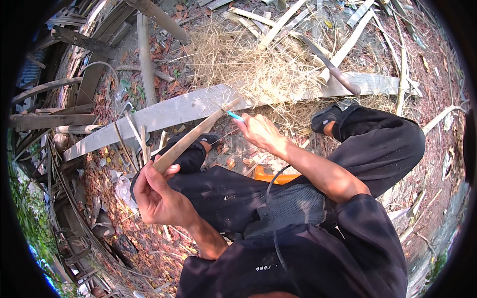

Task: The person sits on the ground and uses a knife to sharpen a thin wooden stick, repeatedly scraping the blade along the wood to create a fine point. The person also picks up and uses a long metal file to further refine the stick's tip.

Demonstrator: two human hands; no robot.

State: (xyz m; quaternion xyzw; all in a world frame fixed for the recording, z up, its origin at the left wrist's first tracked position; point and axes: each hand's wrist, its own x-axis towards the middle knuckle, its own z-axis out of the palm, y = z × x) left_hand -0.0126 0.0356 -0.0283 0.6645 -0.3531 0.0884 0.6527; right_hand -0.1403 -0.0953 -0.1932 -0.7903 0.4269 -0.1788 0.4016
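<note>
Though it's pretty plain, the long, flat, tan-brown wooden strip [196,135] narrows toward its far end, which shows over the long grey wooden plank [174,108]. That plank's out on leaf-littered dirt [161,47], with loose pale-yellow straw [233,54] strewn around. Left hand [161,193] grips the strip's near end; right arm reaches forward, right hand [261,131] pinching a slim light-blue tool [235,116] right by the strip's tip.
</note>
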